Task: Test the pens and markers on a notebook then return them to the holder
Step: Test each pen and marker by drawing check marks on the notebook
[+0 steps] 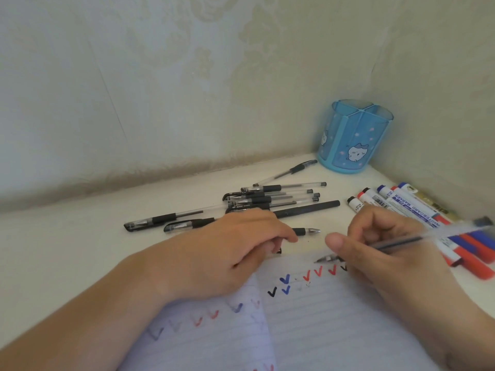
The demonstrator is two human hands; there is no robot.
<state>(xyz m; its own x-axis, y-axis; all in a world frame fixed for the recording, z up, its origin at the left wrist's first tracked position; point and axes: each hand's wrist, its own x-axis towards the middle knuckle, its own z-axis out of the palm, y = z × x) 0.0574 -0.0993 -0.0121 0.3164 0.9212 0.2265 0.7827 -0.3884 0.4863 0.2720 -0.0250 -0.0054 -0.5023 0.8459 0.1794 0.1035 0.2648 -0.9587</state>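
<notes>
An open lined notebook (pixel 334 317) lies in front of me with red, blue and black check marks on both pages. My right hand (pixel 388 253) grips a clear gel pen (pixel 417 238), its tip just above the page's top edge near a black mark. My left hand (pixel 235 250) rests palm down on the notebook's top left corner, fingers curled over a small black pen cap (pixel 278 251). An uncapped pen (pixel 308 231) pokes out from behind it. The blue holder (pixel 353 137) stands empty in the far corner.
Several black gel pens (pixel 257 202) lie in a loose pile on the white desk behind my left hand. Several whiteboard markers (pixel 409 210) with red, blue and black caps lie at the right. Walls close the desk at the back and right.
</notes>
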